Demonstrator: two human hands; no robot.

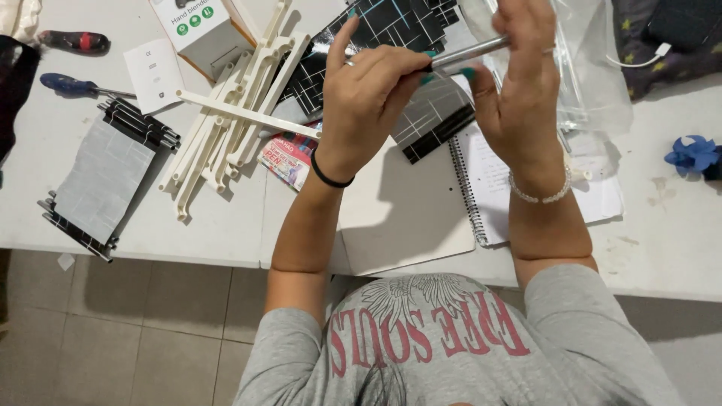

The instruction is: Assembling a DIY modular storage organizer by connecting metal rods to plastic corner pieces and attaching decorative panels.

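upper middle of the frame, i see my left hand (368, 90) clenched around a silver pen (470, 53), my right hand (519, 75) gripping its other end, above the spiral notebook (481, 188).

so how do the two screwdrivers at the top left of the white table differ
The red-and-black-handled screwdriver lies farther from the person, near the table's far edge; the blue-handled screwdriver lies nearer, beside the small white leaflet. The blue one's metal shaft shows, pointing right toward the leaflet; the red one's shaft is not visible. The red handle looks thicker. Both lie flat on the white table, untouched by either hand.
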